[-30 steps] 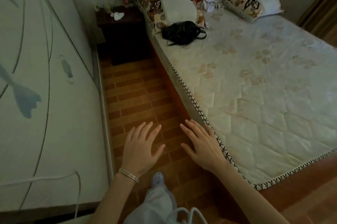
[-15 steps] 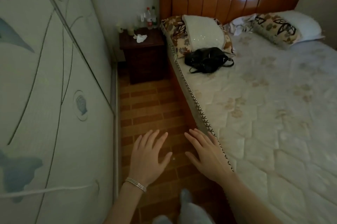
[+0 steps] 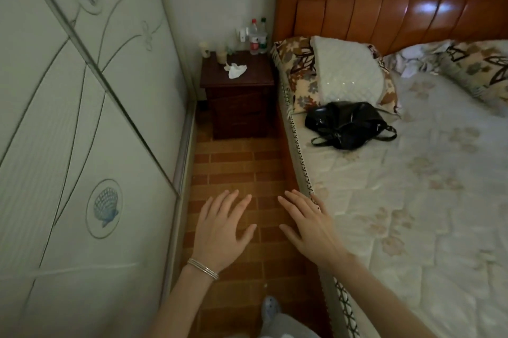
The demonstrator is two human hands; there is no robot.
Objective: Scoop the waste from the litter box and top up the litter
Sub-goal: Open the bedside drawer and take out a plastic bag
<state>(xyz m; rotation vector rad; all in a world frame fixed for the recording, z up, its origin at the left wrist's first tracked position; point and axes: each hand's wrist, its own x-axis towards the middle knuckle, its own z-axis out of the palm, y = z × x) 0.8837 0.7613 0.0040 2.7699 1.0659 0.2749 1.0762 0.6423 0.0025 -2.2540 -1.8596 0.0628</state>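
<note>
A: How do the hands sit?
B: I see both palm-down, fingers straight and spread, holding nothing — left hand (image 3: 220, 230) over the brick floor (image 3: 236, 167), right hand (image 3: 310, 227) by the mattress (image 3: 412, 200) edge.
A: Anything hidden?
B: Forearms (image 3: 178, 307) run off the near edge; labels on the bottles (image 3: 255, 38) on the far nightstand (image 3: 237, 95) are too small to read. The litter box — I cannot tell where

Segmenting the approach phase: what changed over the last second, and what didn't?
The person walked forward along the brick-pattern floor, so the dark wooden nightstand and orange-brown wooden headboard now look larger and nearer. Nothing was grasped or released. The left hand and right hand stayed open, palms down, empty. The glossy black handbag stayed on the quilted white mattress, and the crumpled white tissue on the nightstand.
</note>
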